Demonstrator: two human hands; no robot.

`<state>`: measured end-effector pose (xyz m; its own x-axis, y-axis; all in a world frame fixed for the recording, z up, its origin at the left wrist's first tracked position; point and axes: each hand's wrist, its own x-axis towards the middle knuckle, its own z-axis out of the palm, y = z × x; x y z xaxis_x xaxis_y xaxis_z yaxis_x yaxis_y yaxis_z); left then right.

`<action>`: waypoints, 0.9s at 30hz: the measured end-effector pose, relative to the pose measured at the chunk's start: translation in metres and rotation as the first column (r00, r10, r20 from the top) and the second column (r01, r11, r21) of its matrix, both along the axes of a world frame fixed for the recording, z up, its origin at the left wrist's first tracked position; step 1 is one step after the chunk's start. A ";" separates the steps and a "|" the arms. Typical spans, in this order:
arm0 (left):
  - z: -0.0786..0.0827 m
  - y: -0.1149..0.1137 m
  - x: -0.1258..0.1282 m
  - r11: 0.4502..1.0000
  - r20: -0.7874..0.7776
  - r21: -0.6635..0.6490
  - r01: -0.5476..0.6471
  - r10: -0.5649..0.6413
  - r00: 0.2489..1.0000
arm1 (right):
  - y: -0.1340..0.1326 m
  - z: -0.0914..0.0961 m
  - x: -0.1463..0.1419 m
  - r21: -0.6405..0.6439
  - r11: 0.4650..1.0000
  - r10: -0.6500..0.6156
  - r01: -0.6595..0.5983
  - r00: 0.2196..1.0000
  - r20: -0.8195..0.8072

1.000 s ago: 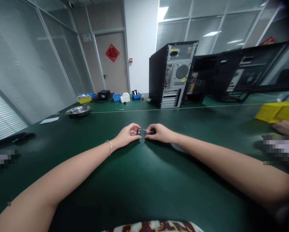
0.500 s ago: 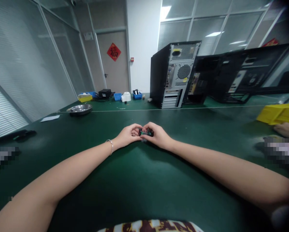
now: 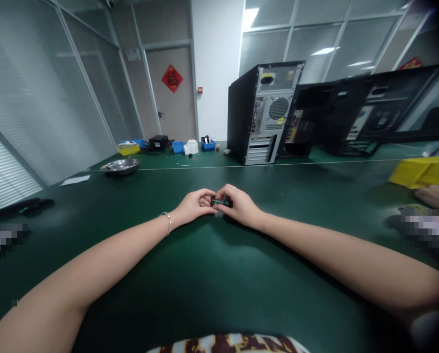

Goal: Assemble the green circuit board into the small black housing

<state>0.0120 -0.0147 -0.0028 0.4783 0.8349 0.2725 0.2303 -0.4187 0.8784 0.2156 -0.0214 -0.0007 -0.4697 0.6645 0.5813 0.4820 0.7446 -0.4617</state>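
Both of my arms stretch out over the green table [image 3: 212, 274]. My left hand [image 3: 195, 205], with a thin bracelet on its wrist, is curled and pinches one end of a small black part [image 3: 221, 201] that has a bit of green on it. My right hand [image 3: 237, 205] is closed on the other end of the same small part, fingers wrapped over it. The two hands touch at the middle of the table, resting on its surface. Most of the part is hidden by the fingers.
A black computer tower [image 3: 263, 113] stands at the back, with more open cases [image 3: 355, 117] to its right. A metal bowl [image 3: 121, 167] sits at the left, small blue and yellow bins [image 3: 178, 146] behind it. A yellow bin [image 3: 421, 171] and another person's hand [image 3: 437, 196] are at the right edge.
One second ago my hands were slightly apart, the right one holding a thin metal piece towards the part. They have come together and now both grip the small black part.
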 end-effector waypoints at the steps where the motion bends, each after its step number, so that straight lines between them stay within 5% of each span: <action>1: 0.000 0.000 0.000 1.000 -0.001 0.001 -0.002 0.002 1.000 | 0.000 0.000 0.000 0.001 1.000 -0.006 0.006 1.000 0.006; 27: 0.000 0.001 0.000 1.000 -0.008 -0.026 0.011 -0.011 1.000 | 0.006 -0.004 0.000 -0.018 0.999 0.042 -0.043 0.998 -0.041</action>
<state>0.0119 -0.0139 -0.0032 0.4895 0.8362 0.2471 0.2335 -0.3987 0.8869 0.2159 -0.0153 -0.0052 -0.4738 0.6552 0.5884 0.4308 0.7552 -0.4941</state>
